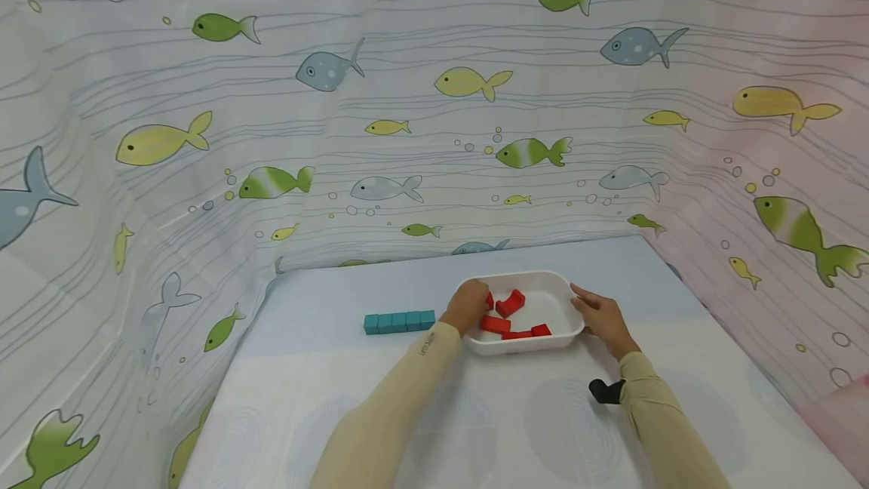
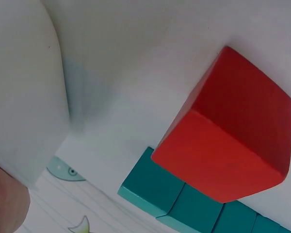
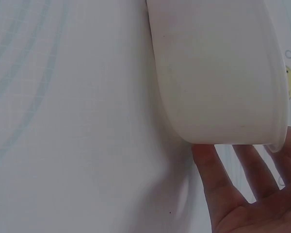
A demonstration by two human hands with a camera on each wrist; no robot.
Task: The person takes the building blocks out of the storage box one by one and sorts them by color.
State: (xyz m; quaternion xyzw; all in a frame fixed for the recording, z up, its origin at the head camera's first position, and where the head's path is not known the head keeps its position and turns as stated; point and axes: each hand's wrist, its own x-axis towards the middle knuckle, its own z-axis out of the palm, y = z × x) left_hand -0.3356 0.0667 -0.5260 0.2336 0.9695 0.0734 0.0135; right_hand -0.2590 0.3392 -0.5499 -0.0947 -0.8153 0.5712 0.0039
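A white tray (image 1: 543, 275) holds several red wooden blocks, among them an arch-shaped block (image 1: 511, 303) and a rectangular block (image 1: 495, 324). At the tray's left end, my left hand (image 1: 466, 306) grips the rim; most of its fingers are hidden. My right hand (image 1: 606, 321) holds the opposite end, with fingers against the tray's outer wall (image 3: 218, 87) in the right wrist view. A separate red block (image 2: 228, 131) lies outside the tray in the left wrist view, close to a row of teal cubes (image 1: 399, 322). My left hand and arm cover that block in the head view.
The table (image 1: 326, 429) has a pale patterned cover. Fish-print cloth (image 1: 407, 157) rises at the back and both sides. A black strap end (image 1: 606, 392) sticks out from the right wrist.
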